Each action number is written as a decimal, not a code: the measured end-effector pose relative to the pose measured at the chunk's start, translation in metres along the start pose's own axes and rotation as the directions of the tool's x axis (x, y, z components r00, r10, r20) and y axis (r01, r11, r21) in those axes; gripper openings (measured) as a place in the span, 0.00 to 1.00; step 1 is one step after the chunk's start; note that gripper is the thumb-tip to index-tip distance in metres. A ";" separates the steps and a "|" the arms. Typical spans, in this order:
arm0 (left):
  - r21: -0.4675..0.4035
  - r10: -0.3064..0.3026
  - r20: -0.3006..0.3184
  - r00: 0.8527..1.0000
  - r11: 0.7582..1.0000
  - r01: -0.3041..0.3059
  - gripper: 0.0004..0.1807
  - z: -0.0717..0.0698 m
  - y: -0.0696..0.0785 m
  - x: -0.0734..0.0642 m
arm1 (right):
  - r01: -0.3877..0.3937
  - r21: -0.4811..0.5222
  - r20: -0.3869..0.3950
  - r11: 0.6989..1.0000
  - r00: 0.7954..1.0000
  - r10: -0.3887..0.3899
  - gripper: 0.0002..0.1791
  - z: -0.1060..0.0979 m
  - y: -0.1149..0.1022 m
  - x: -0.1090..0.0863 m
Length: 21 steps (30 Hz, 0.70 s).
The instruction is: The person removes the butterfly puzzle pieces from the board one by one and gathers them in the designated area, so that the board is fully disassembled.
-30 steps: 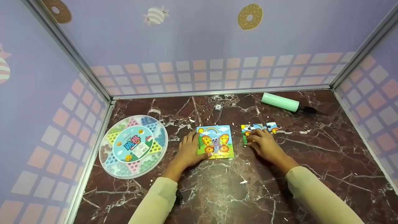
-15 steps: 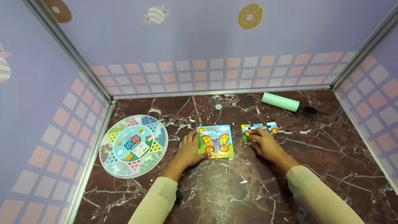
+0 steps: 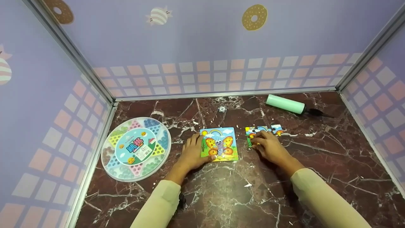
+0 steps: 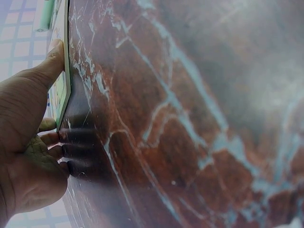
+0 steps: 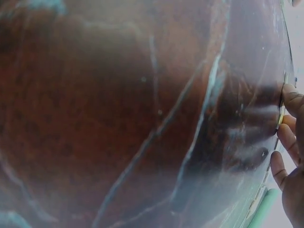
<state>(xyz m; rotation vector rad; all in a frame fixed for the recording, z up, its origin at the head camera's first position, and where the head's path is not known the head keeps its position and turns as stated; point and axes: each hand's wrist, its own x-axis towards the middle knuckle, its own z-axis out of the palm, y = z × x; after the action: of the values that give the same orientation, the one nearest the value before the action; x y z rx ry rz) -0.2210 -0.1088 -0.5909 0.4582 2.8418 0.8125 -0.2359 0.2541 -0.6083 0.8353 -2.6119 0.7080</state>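
Observation:
A square picture board (image 3: pixel 221 137) with a cartoon butterfly under a rainbow lies flat on the marbled table. My left hand (image 3: pixel 191 153) rests along its left side, fingers extended, thumb over the lower edge. In the left wrist view that thumb (image 4: pixel 53 59) lies on the board's face and the other fingertips meet its edge and the tabletop. To the right, several jigsaw pieces (image 3: pixel 276 129) form a small group. With bent fingers, my right hand (image 3: pixel 270 147) pinches a green-and-yellow jigsaw piece (image 3: pixel 249 143) at the group's near side, partly hidden beneath the fingers.
A round Chinese checkers set (image 3: pixel 136 148) sits to the left. Behind the pieces lies a mint-green cylinder (image 3: pixel 285 104) with a black tip. A small round chip (image 3: pixel 222 109) is near the back. Purple patterned walls (image 3: pixel 202 47) enclose three sides.

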 end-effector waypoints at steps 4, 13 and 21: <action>0.006 -0.006 0.006 1.000 1.000 0.006 0.60 0.000 0.000 0.000 | 0.013 0.002 0.002 1.000 1.000 -0.013 0.08 -0.002 0.000 0.002; 0.010 0.004 -0.005 1.000 1.000 -0.004 0.60 -0.002 0.001 -0.002 | -0.003 -0.042 0.061 0.999 0.998 0.006 0.08 -0.005 -0.002 0.009; 0.029 -0.006 0.004 1.000 1.000 0.006 0.60 0.000 0.001 0.000 | 0.002 -0.037 0.079 0.999 0.997 0.001 0.08 -0.005 -0.008 0.018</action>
<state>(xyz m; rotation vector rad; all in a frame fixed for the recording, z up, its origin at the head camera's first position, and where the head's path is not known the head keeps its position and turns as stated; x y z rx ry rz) -0.2209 -0.1075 -0.5902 0.4547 2.8530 0.7699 -0.2439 0.2429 -0.5935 0.8700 -2.6863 0.6368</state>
